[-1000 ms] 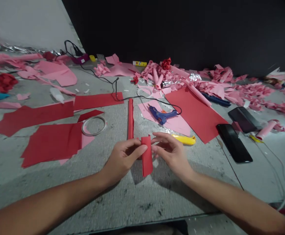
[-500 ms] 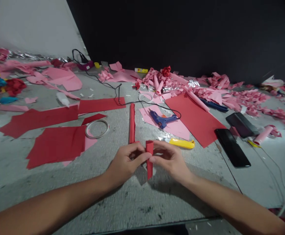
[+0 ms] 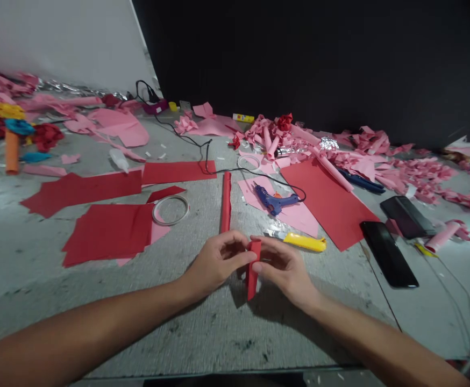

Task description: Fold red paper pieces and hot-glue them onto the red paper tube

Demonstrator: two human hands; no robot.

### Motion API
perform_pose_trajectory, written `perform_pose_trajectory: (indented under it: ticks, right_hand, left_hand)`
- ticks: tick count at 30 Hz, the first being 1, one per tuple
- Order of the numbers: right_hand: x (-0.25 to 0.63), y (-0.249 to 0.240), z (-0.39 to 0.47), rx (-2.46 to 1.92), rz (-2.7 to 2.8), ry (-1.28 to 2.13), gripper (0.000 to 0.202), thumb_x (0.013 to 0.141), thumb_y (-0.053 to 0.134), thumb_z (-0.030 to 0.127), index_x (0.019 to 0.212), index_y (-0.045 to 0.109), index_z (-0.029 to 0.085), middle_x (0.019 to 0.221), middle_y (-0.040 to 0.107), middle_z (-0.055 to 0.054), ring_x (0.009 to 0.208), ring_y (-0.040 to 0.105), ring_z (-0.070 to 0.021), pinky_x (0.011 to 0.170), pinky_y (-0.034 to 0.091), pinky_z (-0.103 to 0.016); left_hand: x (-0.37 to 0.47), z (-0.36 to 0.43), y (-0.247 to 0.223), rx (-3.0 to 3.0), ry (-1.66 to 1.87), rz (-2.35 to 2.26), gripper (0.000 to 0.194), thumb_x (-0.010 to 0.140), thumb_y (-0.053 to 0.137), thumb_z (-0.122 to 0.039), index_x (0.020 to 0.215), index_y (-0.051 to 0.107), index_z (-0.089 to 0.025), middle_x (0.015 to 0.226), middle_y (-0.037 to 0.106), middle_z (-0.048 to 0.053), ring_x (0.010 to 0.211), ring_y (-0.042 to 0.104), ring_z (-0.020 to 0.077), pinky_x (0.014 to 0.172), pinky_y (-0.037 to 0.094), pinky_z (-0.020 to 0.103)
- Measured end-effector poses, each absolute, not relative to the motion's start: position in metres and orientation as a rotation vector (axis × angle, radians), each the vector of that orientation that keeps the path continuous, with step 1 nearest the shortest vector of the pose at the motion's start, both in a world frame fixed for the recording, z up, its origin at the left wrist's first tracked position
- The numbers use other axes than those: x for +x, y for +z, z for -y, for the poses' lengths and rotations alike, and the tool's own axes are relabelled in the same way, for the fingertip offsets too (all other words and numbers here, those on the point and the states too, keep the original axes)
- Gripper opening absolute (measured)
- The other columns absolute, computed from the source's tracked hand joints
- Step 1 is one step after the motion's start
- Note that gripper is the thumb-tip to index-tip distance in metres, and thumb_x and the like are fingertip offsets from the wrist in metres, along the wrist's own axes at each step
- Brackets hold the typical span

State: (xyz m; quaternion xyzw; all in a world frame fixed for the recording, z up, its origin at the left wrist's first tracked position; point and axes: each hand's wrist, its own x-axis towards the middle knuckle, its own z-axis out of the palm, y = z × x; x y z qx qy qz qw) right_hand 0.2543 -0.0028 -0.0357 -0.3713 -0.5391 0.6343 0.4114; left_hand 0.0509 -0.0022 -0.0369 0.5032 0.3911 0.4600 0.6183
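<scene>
Between both hands, just above the table near its front, is a small piece of red paper (image 3: 253, 282), rolled or folded into a narrow strip. My left hand (image 3: 219, 262) pinches it from the left with thumb and fingers. From the right, my right hand (image 3: 285, 271) is closed on the same paper, thumb against its near face. A longer red paper tube (image 3: 226, 201) lies just beyond my left fingers. A yellow utility knife (image 3: 305, 242) with its blade out rests beyond my right hand. Behind that, a blue glue gun (image 3: 275, 201) lies on pink paper.
Stacked red paper sheets (image 3: 109, 231) and a tape roll (image 3: 170, 210) lie to the left. A large red sheet (image 3: 327, 204), a black phone (image 3: 389, 253) and a dark case (image 3: 406, 216) are on the right. Crumpled pink paper (image 3: 364, 161) lines the back. A black cord (image 3: 255, 171) crosses the middle.
The view has shifted slightly, so the whole scene sits further right. Both hands still hold the red paper, which now looks narrower and is tilted a little more.
</scene>
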Motion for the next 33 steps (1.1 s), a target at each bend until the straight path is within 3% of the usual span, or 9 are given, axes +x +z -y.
perform_pose_trajectory:
  ticks: [6, 15, 33]
  right_hand:
    - [0.2543, -0.0342, 0.0031, -0.966, 1.401, 1.563, 0.035, 0.091, 0.087, 0.034, 0.126, 0.081, 0.031, 0.114, 0.083, -0.005, 0.102, 0.079, -0.0215, 0.092, 0.065, -0.037]
    - [0.251, -0.0326, 0.0043, -0.997, 1.398, 1.525, 0.028, 0.091, 0.086, 0.036, 0.118, 0.083, 0.03, 0.108, 0.084, -0.005, 0.1, 0.081, -0.0243, 0.093, 0.066, -0.041]
    - [0.2508, -0.033, 0.0004, -0.977, 1.445, 1.559, 0.025, 0.094, 0.082, 0.042, 0.114, 0.082, 0.026, 0.106, 0.083, -0.005, 0.093, 0.078, -0.0221, 0.086, 0.062, -0.036]
  left_hand:
    - [0.0486, 0.0015, -0.0373, 1.167, 1.014, -0.899, 0.021, 0.09, 0.081, -0.033, 0.09, 0.069, -0.017, 0.084, 0.066, -0.001, 0.079, 0.062, 0.0124, 0.075, 0.05, 0.025]
    - [0.0477, 0.0035, -0.0363, 1.141, 0.925, -0.881, 0.026, 0.095, 0.077, -0.041, 0.094, 0.067, -0.017, 0.074, 0.06, -0.004, 0.055, 0.053, 0.0076, 0.051, 0.039, 0.02]
    - [0.0497, 0.0012, -0.031, 1.183, 1.006, -0.935, 0.024, 0.091, 0.078, -0.039, 0.09, 0.068, -0.017, 0.075, 0.067, -0.003, 0.057, 0.061, 0.0084, 0.058, 0.049, 0.022]
